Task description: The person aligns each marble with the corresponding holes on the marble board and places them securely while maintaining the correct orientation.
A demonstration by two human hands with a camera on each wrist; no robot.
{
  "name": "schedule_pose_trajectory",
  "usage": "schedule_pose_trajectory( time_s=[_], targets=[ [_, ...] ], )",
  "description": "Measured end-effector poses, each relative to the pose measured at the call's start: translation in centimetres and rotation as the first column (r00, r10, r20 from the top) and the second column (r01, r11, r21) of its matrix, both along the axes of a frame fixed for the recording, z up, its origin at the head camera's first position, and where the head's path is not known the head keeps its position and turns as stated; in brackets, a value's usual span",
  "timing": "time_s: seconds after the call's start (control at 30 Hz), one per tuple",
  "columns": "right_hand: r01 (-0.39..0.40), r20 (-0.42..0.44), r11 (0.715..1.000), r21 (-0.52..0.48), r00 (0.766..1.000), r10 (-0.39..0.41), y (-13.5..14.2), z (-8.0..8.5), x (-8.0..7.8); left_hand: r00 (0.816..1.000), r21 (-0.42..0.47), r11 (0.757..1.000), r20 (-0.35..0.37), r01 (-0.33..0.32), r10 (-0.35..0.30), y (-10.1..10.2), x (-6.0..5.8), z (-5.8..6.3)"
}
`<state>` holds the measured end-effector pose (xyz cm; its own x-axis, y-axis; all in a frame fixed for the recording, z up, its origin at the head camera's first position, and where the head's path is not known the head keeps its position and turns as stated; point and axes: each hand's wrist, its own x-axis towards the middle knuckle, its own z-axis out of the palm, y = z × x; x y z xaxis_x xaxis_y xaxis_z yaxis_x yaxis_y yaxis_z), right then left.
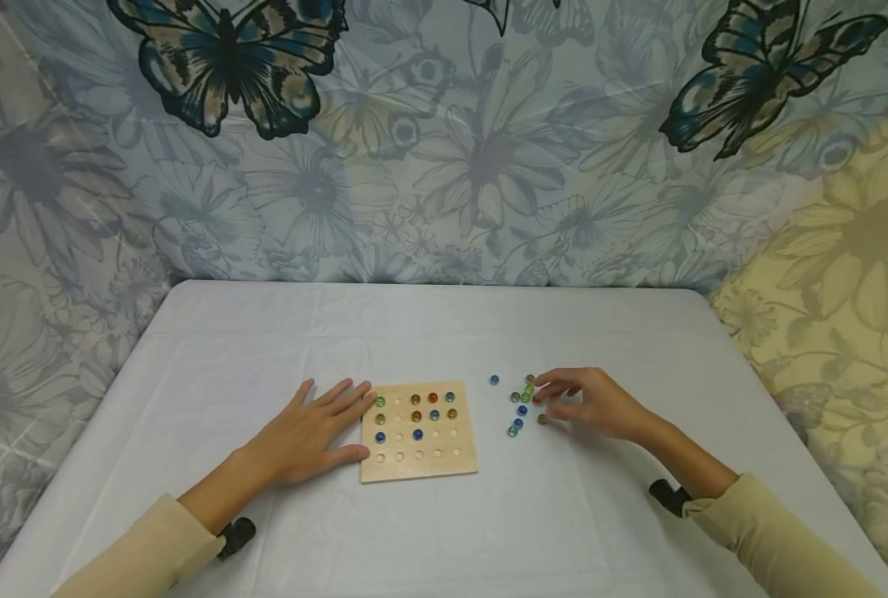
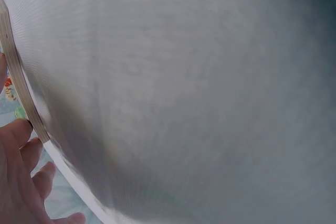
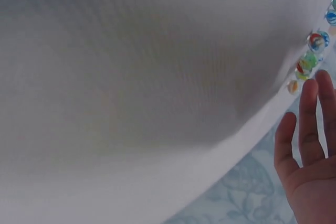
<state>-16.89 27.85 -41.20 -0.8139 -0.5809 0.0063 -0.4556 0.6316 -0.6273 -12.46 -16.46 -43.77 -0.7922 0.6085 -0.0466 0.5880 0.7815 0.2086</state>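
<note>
A light wooden board with rows of round holes lies on the table; several marbles sit in its holes, among them a red marble and a dark blue marble. My left hand has its fingers spread, fingertips and thumb touching the board's left edge; the left wrist view shows these fingers by the board's side. To the right of the board, a loose group of glass marbles lies on the cloth. My right hand reaches over the group's right side, thumb and fingers apart near an amber marble.
A white cloth covers the table. One blue marble lies apart from the group, toward the far side. Behind the table hangs a flower and butterfly patterned fabric, with a yellowish part at the right.
</note>
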Motion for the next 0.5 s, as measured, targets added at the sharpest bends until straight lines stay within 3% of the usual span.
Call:
schedule_pose_trajectory(
  time_s=[0.5],
  targets=[
    [-0.014,0.090,1.000,0.022,0.996,0.012,-0.30,-0.49,0.37,1.000,-0.012,1.000,0.019,0.007,-0.007,-0.19,-0.37,0.07]
  ],
)
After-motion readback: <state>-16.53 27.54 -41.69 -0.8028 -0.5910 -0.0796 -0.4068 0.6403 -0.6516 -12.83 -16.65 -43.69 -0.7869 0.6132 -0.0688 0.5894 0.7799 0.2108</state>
